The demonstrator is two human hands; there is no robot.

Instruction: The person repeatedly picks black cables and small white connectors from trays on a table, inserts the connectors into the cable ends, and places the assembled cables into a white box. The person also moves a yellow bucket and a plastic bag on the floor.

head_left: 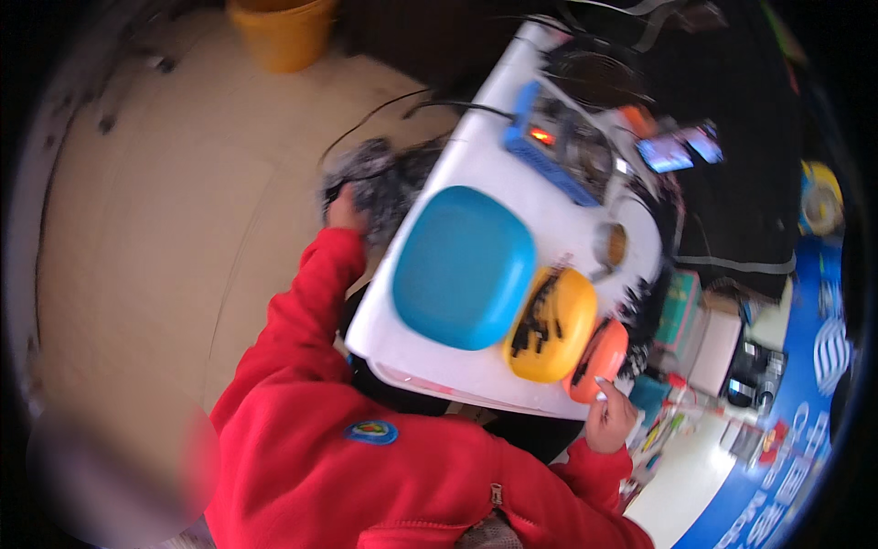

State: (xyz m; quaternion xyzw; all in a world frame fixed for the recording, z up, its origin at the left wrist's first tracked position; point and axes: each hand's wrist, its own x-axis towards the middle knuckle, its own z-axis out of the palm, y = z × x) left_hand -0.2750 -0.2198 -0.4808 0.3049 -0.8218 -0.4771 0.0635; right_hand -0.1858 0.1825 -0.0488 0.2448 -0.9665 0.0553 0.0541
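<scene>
At the table's left side, my left hand [346, 212] grips a crinkled, dark grey plastic bag [377, 178], which is blurred. My right hand [611, 421] is closed at the table's right front, beside the orange dish [605, 357]. A small pale thing [601, 392] shows at its fingertips; its kind is too blurred to tell. Dark small parts lie in the orange dish. More black pieces [540, 322] sit in the yellow dish [560, 352] to its left. A larger blue tray [465, 265] with a bare bottom stands between that dish and my left hand.
Behind the trays stands a blue-framed device [558, 146] with a lit red display and a cable off its left. A small round container [610, 245] and a lit phone [672, 151] are farther right. Boxes [700, 339] crowd the right; a yellow bucket [282, 32] stands on the floor.
</scene>
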